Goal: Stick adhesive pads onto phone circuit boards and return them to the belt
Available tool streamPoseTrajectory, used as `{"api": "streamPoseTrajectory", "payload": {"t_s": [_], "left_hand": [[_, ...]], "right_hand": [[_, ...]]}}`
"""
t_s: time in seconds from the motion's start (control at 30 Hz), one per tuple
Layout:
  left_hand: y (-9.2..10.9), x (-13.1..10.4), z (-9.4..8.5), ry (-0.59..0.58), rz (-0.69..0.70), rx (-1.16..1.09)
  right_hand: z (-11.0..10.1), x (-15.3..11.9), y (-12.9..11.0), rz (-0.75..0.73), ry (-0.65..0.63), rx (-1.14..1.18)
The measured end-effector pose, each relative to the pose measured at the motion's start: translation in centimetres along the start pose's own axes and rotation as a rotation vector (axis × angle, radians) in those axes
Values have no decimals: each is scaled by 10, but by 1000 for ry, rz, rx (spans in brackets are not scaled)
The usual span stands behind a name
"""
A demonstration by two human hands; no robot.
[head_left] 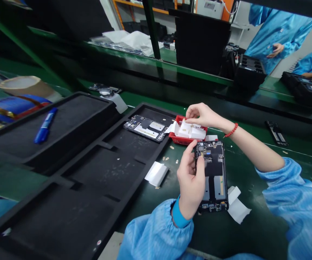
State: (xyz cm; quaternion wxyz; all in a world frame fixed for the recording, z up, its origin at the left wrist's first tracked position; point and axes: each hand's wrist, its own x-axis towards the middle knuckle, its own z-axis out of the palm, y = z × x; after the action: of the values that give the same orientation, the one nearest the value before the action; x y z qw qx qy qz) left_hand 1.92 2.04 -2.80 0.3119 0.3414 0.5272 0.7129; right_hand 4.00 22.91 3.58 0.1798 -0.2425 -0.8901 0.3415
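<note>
At the left, a black tray (102,169) is set on the table (242,162), with another opened device (145,128) laid in its far compartment, at ten o'clock from the left hand (191,180). A red box (181,140) of white paper (192,133) is placed at about twelve o'clock from that hand. An opened phone (215,168) is gripped by its left edge in the left hand, the thumb laid over its exposed face. Over the box, the fingers of the right hand (203,117) are curled together; whether anything is pinched cannot be told. The held phone is judged light, stiff and fragile at its bare boards, so best taken by the frame's side edges. It is held at three o'clock from the left hand, between five and six from the right.
</note>
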Motion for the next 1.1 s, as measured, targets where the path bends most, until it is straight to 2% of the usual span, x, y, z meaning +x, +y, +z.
{"api": "streamPoseTrajectory", "payload": {"t_s": [0.13, 0.23, 0.3, 0.4, 0.47, 0.53, 0.6, 0.73, 0.9, 1.1], "left_hand": [[1, 3, 0, 18, 23, -9], [0, 4, -2, 46, 60, 0], [1, 5, -3, 75, 91, -5], [5, 3, -4, 110, 126, -42], [9, 2, -3, 126, 163, -52], [14, 0, -2, 145, 239, -41], [16, -1, -2, 165, 316, -3], [14, -4, -3, 205, 392, 96], [10, -8, -4, 256, 446, 218], [13, -6, -4, 307, 541, 230]], "right_hand": [[-2, 3, 1, -2, 52, 25], [-7, -8, -9, -25, 127, 43], [-9, -30, -23, -37, 225, 73], [-5, -82, -52, -106, 471, 93], [2, -116, -69, -146, 558, 35], [10, -140, -80, -136, 546, 29], [18, -151, -85, -109, 507, 72], [26, -149, -86, -76, 499, 138], [25, -146, -89, -45, 507, 176], [27, -148, -91, -47, 501, 161]]}}
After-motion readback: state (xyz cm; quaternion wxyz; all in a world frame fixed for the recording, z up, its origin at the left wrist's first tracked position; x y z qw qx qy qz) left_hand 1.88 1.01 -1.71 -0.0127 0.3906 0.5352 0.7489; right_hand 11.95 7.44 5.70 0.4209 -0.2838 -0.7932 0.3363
